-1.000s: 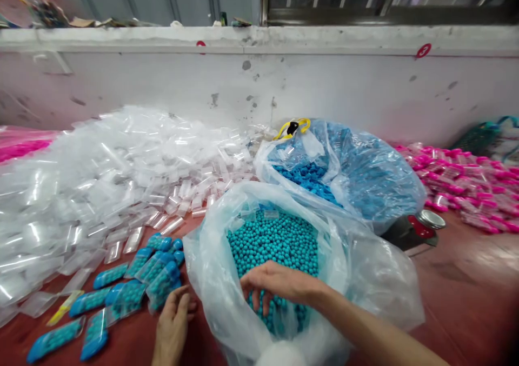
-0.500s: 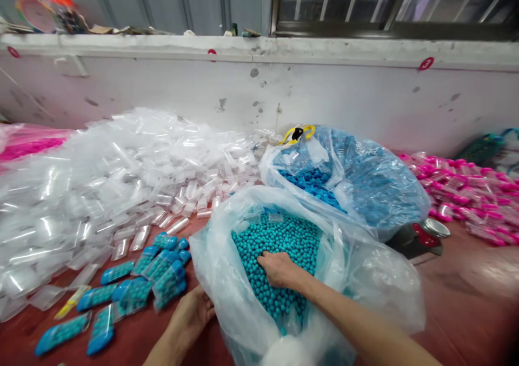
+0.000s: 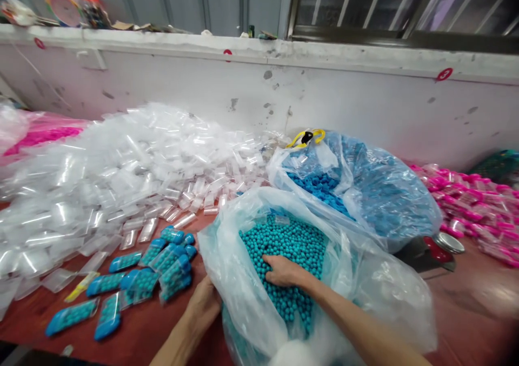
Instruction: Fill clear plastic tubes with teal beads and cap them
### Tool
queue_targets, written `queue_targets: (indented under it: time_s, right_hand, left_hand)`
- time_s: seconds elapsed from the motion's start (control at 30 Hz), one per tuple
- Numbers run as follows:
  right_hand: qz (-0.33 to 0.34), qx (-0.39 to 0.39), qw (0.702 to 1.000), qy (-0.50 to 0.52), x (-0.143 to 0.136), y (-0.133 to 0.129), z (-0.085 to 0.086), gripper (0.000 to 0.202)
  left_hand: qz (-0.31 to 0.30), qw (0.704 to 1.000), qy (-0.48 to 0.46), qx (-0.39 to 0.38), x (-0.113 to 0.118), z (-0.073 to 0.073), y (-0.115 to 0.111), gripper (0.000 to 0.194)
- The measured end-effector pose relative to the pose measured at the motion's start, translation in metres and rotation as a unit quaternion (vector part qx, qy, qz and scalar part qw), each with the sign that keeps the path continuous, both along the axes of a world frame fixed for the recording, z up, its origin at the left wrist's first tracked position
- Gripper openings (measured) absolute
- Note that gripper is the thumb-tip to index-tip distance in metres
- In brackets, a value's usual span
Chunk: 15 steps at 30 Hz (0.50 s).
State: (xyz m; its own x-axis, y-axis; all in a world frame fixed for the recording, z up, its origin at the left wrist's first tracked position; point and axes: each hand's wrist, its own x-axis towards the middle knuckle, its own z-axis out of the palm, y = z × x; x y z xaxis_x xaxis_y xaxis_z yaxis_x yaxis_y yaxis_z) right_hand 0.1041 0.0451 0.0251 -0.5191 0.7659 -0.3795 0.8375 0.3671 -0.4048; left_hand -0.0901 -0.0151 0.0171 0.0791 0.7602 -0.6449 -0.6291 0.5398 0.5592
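A large clear plastic bag [image 3: 247, 301] with its mouth spread wide holds many teal beads [image 3: 292, 241]. My right hand [image 3: 286, 271] is inside it, with curled fingers sunk among the beads; whatever they grip is hidden. At the bag's left side, my left hand [image 3: 205, 301] grips the plastic, its fingertips mostly out of sight behind it. Just left of that hand lie several small clear tubes with blue caps [image 3: 174, 279], filled with teal beads.
A big heap of clear empty tubes [image 3: 133, 166] covers the left of the red table [image 3: 482, 301]. Behind the bead bag sits a bag of blue caps [image 3: 320, 185]. Pink-capped tubes [image 3: 482, 204] lie at right, near a metal-lidded object [image 3: 448, 243]. A wall [image 3: 352, 106] runs behind.
The whole view has shifted, so things sit slightly further right. My left hand has moved up against the bag's side. The right hand stays among the beads.
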Motion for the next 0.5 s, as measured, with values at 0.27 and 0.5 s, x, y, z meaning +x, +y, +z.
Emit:
queue_targets:
  time_s: [0.27,0.5]
  right_hand:
    - [-0.22,-0.221,0.899,0.309,-0.001,-0.041,0.057,0.071]
    - [-0.284,-0.322,0.795,0.429,-0.034,-0.07,0.053,0.045]
  left_hand:
    - [0.021,0.998,-0.056,0.016,0.016,0.006,0.002,0.007]
    - [0.015,0.995,-0.036,0.095,0.035,0.004,0.008,0.008]
